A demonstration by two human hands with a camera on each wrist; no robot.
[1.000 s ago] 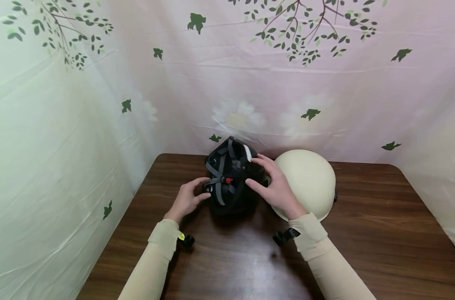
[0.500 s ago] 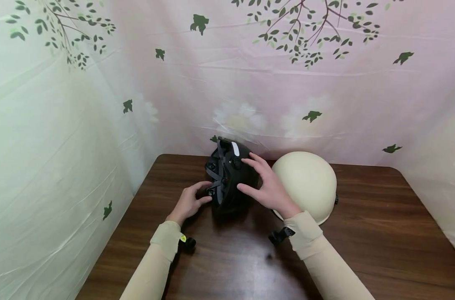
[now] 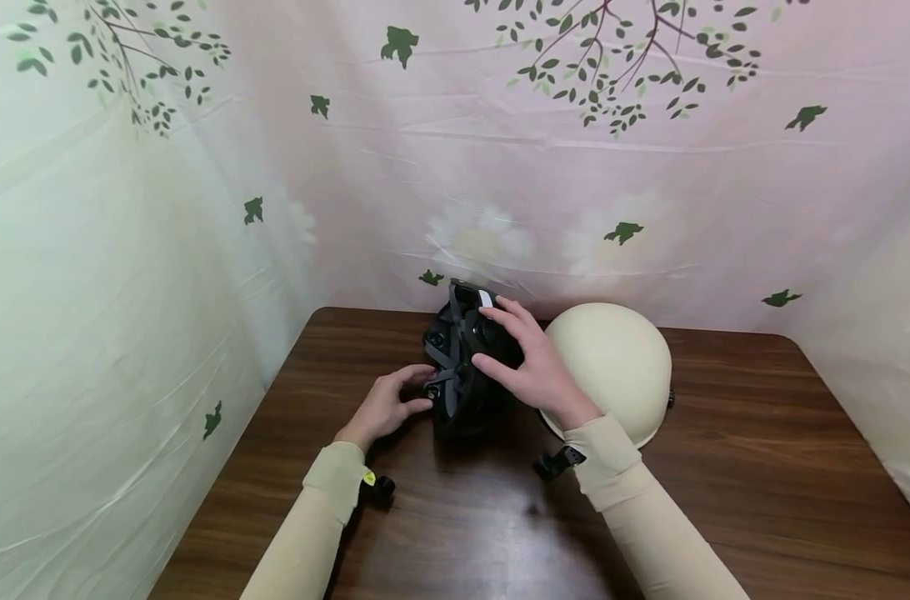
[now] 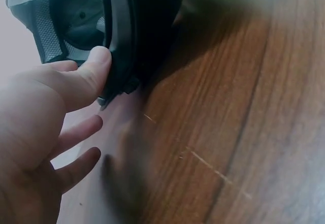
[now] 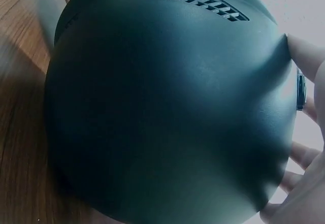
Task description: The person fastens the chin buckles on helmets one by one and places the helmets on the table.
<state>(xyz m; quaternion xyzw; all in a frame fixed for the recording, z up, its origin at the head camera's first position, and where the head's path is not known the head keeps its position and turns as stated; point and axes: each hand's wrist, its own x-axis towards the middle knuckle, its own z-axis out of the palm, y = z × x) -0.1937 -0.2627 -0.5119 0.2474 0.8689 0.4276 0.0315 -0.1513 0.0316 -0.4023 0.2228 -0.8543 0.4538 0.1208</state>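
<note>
A black helmet (image 3: 481, 410) stands on its side near the table's back edge, its open side with grey straps (image 3: 446, 350) facing left. My left hand (image 3: 386, 407) holds its rim at the lower left; in the left wrist view the thumb lies against the rim of the helmet (image 4: 147, 21) and two fingers stand free. Over the shell's upper right side my right hand (image 3: 533, 362) is spread, thumb and fingers gripping it. The right wrist view shows the smooth shell of the helmet (image 5: 167, 107) with a latticed vent (image 5: 200, 1) and fingertips at its right edge.
A cream helmet (image 3: 612, 358) rests dome up just right of the black one, partly behind my right hand. The brown wooden table (image 3: 747, 467) meets a printed cloth backdrop (image 3: 545, 192) at the back and sides.
The black helmet has turned so its open side faces left, then swung slightly back and shifted right. A red piece among the straps is now out of sight. Both hands moved along with it.
</note>
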